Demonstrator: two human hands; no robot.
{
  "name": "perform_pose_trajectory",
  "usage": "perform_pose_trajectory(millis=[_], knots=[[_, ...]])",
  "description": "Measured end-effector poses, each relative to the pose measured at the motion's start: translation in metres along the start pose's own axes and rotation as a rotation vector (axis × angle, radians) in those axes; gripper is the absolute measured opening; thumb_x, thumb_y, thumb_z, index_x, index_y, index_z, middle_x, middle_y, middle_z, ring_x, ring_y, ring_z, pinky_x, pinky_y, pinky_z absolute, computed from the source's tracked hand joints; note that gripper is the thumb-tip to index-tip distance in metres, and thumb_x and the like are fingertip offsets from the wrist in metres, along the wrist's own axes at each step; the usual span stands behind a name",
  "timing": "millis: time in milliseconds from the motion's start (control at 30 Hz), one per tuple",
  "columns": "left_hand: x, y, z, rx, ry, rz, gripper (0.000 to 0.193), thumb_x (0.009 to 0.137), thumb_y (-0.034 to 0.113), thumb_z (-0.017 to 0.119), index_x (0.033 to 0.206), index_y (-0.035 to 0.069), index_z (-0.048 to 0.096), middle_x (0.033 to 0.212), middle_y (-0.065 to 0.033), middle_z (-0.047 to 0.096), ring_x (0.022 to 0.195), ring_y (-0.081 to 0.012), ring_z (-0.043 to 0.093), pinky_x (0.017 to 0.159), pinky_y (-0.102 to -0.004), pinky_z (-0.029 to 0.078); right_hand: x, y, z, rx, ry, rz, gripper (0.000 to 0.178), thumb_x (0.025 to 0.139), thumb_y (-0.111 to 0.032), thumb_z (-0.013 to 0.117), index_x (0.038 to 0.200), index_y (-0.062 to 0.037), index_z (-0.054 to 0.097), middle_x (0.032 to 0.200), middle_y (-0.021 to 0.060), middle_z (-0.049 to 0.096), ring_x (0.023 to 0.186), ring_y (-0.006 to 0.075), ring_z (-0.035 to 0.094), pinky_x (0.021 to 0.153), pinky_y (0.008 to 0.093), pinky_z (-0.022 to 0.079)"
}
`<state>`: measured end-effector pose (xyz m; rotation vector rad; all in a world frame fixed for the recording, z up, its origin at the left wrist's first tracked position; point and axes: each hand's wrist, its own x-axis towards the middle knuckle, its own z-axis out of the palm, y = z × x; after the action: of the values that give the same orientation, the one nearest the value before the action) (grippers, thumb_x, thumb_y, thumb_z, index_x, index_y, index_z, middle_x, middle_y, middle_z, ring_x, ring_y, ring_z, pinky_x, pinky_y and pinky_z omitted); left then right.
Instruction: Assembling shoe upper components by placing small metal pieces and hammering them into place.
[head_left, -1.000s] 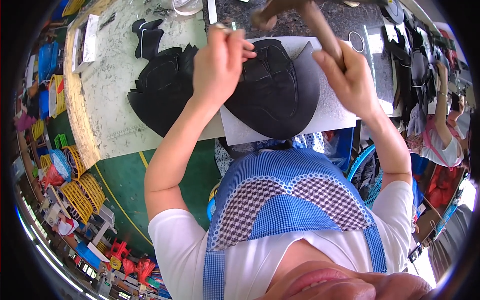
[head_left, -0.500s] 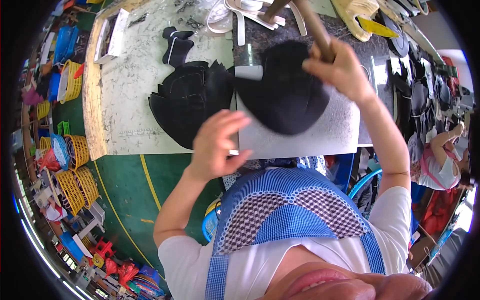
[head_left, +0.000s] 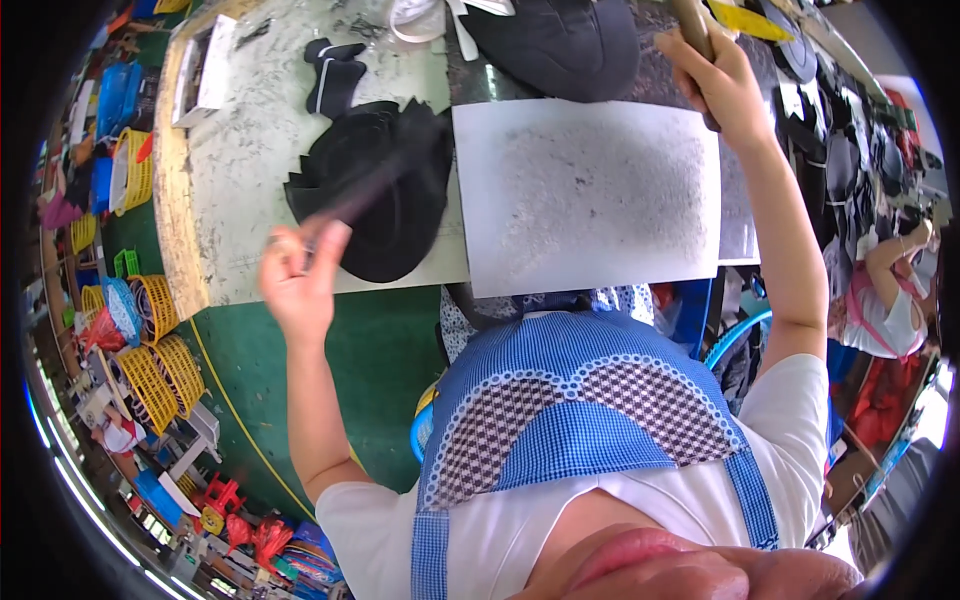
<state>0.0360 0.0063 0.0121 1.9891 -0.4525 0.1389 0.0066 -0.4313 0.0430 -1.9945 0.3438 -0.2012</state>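
My left hand [head_left: 302, 272] pinches the edge of a thin black piece [head_left: 385, 180], blurred by motion, lifted at a slant over a pile of flat black cut pieces [head_left: 385, 250]. The pile lies near the front edge of the pale worktop and has jagged upper edges. In my right hand [head_left: 722, 85] is the wooden handle of a hammer [head_left: 692, 25], whose head is out of view. Left of that hand, a rounded black piece [head_left: 565, 50] rests on the dark stone slab [head_left: 480, 82]. A grey-smudged white board [head_left: 590, 190] lies at the near side of the slab.
A small tied black bundle [head_left: 335, 80] sits behind the pile. White straps [head_left: 415, 22] lie at the back, and a white box [head_left: 207, 72] stands by the wooden edge. Yellow baskets [head_left: 150, 390] line the floor at left; another person [head_left: 885, 290] is at right.
The rounded black piece has gone from the white board to the slab behind it. My left hand has moved left and taken hold of a black piece. My right hand has shifted up with the hammer.
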Motion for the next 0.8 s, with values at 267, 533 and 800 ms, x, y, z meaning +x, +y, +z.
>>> perform_pose_trajectory(millis=[267,533,800], knots=[[-0.012,0.084,0.128,-0.011,-0.548,0.469,0.019,0.077,0.010,0.074,0.083,0.005,0.056,0.090,-0.0111,0.070,0.072,-0.0232,0.063,0.064,-0.0327,0.049,-0.066,-0.008,-0.025,-0.013,0.028,0.089,0.029,0.093,-0.030,0.061,0.078,-0.0075,0.053,0.055,-0.0039,0.047,0.044,0.0022,0.041,0.041,0.0200,0.032],[0.060,0.071,0.118,0.024,-0.296,0.212,0.031,0.103,0.024,0.043,0.083,0.001,0.053,0.077,-0.0036,0.047,0.063,-0.0116,0.041,0.060,-0.0259,0.036,-0.125,-0.019,-0.012,-0.328,-0.230,0.062,0.025,0.092,-0.022,0.063,0.084,-0.0006,0.055,0.054,0.0082,0.046,0.048,0.0175,0.047,0.047,0.0333,0.038],[0.058,0.030,0.149,-0.429,-0.516,-0.143,0.029,0.101,0.024,0.049,0.101,-0.003,0.060,0.095,-0.0093,0.066,0.089,-0.0173,0.067,0.077,-0.0270,0.055,-0.123,-0.008,0.001,-0.410,-0.275,-0.015,0.022,0.093,-0.017,0.061,0.083,-0.0004,0.049,0.055,0.0152,0.048,0.048,0.0297,0.052,0.047,0.0370,0.039]])
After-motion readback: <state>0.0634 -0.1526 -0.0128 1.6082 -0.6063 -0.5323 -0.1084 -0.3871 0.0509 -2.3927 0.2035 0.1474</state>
